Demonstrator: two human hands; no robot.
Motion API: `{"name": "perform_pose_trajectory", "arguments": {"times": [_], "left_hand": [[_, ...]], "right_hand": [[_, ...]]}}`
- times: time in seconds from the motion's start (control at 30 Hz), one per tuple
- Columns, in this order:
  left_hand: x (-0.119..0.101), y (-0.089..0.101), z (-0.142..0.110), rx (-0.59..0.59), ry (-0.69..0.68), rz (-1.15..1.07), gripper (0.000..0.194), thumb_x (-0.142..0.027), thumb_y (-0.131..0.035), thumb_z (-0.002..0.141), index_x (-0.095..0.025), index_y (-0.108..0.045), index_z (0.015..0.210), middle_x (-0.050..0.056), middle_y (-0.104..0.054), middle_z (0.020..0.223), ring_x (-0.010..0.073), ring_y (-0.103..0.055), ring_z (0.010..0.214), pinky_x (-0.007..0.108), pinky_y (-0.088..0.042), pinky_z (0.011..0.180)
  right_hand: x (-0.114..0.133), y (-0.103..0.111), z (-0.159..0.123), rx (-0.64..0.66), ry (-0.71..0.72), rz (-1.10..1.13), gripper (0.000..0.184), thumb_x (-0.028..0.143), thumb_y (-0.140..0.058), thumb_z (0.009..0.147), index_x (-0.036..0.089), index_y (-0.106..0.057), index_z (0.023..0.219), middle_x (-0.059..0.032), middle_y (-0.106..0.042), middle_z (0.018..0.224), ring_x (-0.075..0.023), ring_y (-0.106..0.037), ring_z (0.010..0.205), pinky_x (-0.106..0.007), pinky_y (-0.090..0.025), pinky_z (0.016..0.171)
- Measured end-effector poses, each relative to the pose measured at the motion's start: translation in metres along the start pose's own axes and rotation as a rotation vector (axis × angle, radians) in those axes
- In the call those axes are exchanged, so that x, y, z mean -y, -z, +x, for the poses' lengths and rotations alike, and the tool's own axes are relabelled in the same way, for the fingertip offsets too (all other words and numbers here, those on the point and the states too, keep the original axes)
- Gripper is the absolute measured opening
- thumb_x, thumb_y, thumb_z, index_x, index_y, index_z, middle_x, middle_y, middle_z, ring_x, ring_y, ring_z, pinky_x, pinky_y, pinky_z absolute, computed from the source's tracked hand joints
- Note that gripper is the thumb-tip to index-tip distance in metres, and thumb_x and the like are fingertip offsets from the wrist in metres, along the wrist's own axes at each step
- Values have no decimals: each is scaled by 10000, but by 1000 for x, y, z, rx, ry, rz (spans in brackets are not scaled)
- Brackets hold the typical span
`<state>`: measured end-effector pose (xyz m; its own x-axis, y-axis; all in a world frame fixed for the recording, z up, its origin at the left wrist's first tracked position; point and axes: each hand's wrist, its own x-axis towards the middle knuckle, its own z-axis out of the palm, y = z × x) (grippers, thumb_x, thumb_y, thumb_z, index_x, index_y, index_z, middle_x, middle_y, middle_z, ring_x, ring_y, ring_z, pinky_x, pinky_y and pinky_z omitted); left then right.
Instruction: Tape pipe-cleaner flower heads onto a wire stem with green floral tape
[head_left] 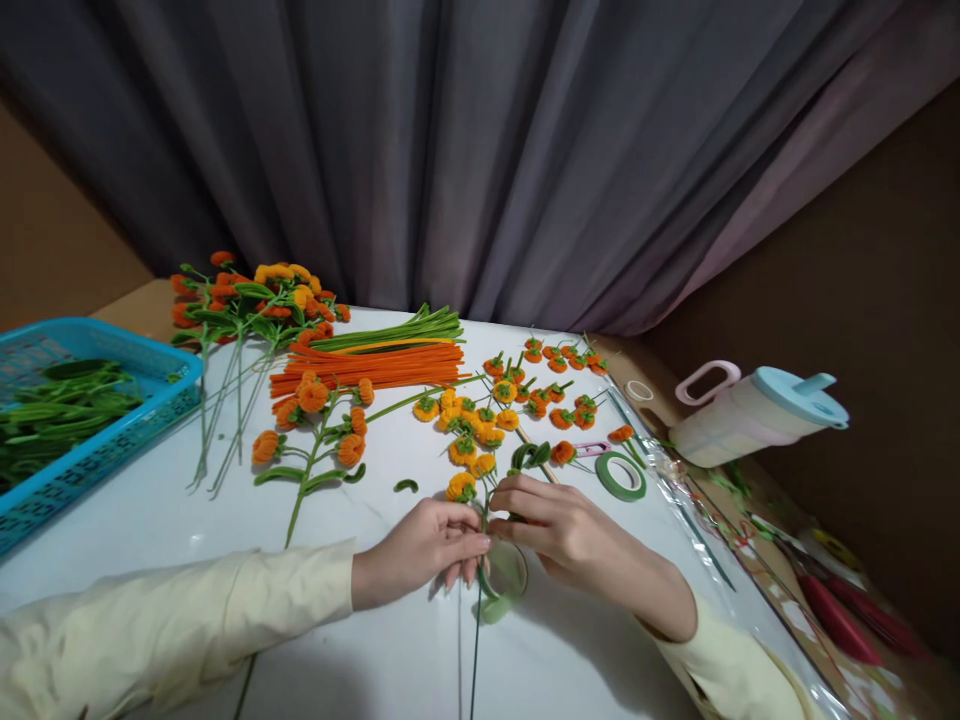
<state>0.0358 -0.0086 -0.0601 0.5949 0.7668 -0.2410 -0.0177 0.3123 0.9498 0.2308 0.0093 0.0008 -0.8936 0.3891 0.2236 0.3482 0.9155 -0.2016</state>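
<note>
Left hand (429,548) pinches green stem (482,585) below yellow pumpkin-shaped blooms (462,487); right hand (564,525), fingers curled, meets it just beside.

Orange pipe cleaners (367,368), blue basket (172,372), grey curtain (390,150), white tabletop (397,530)

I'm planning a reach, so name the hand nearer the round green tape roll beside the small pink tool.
Right. The bare right hand is a little left of the green tape roll and closer to the camera; the bare left hand is farther left.

The long sleeves (225,612) are pale yellow, creased.
</note>
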Motion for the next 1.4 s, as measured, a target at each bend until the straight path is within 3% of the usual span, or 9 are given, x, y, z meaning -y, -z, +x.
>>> {"name": "perform_pose_trajectory", "arguments": {"times": [0.27,0.43,0.6,0.9,1.13,1.3,1.4], "left_hand": [[2,-3,1,17,20,3,378,-513,-631,726,-153,-529,669,-33,-544,482,70,-427,359,202,-313,369],[2,-2,1,2,7,-36,410,-546,-657,695,-155,-533,695,-45,-533,471,73,-439,351,205,-318,361],[4,0,2,-11,8,-17,387,-507,-681,697,-147,-543,709,-46,-542,474,66,-440,358,197,-337,372],[1,1,2,-2,-2,21,381,-489,-676,715,-135,-544,662,-21,-573,543,57,-456,403,183,-353,407],[-4,5,2,-2,-41,33,490,-584,-546,784,-108,-627,698,44,-626,672,72,-475,413,212,-368,415],[-6,6,2,-44,-67,107,470,-578,-575,765,-137,-583,603,-35,-471,469,77,-409,422,208,-337,436],[-5,7,3,-47,-38,74,462,-581,-625,717,-148,-538,581,-48,-441,457,81,-396,440,208,-321,444]], "right_hand": [[10,3,12,-42,105,-263,335,150,-384,968,127,-647,762,-105,-653,883,-213,-581,834,-338,-476,640],[16,2,3,-106,40,-329,341,138,-291,986,68,-603,1105,-157,-660,1071,-251,-577,1045,-362,-530,785],[15,-15,-13,-287,-71,-245,336,56,-341,941,59,-523,1224,-205,-614,1178,-239,-543,1170,-347,-516,917],[5,-30,2,-437,-288,132,255,80,-460,896,182,-555,1109,-137,-634,1105,-209,-642,990,-336,-574,803],[8,-36,0,-488,-276,108,283,54,-465,878,183,-555,1113,-134,-660,1052,-215,-646,961,-340,-571,782],[13,-37,1,-528,-309,99,317,45,-458,870,196,-555,1131,-115,-665,1004,-213,-641,915,-347,-564,755],[17,-37,4,-569,-329,76,319,34,-477,855,204,-566,1109,-98,-669,967,-229,-615,903,-387,-549,758]]}}
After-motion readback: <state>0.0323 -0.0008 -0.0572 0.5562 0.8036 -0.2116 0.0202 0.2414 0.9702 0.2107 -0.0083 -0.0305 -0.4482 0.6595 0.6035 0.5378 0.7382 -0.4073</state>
